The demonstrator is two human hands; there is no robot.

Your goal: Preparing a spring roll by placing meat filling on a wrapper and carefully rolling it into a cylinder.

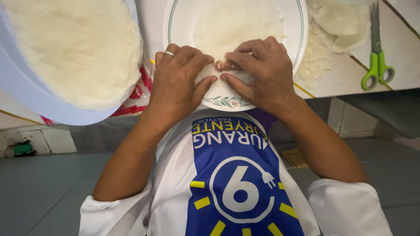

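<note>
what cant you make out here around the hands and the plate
- Head view: most of the filling, hidden by the left hand, right hand and folded wrapper.
- Plate: far rim cut off by the top edge.
- Scissors: blade tips cut off by the top edge.
- Wrapper stack: count unreadable, sheets blend together.

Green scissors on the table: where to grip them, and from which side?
Take the scissors by the green handle loops, probably coming from the near table edge. The loops point towards the person and lie close to that edge, while the closed blades point away. They lie flat with bare table around the handles. Both hands, left and right, are on the wrapper.
</note>
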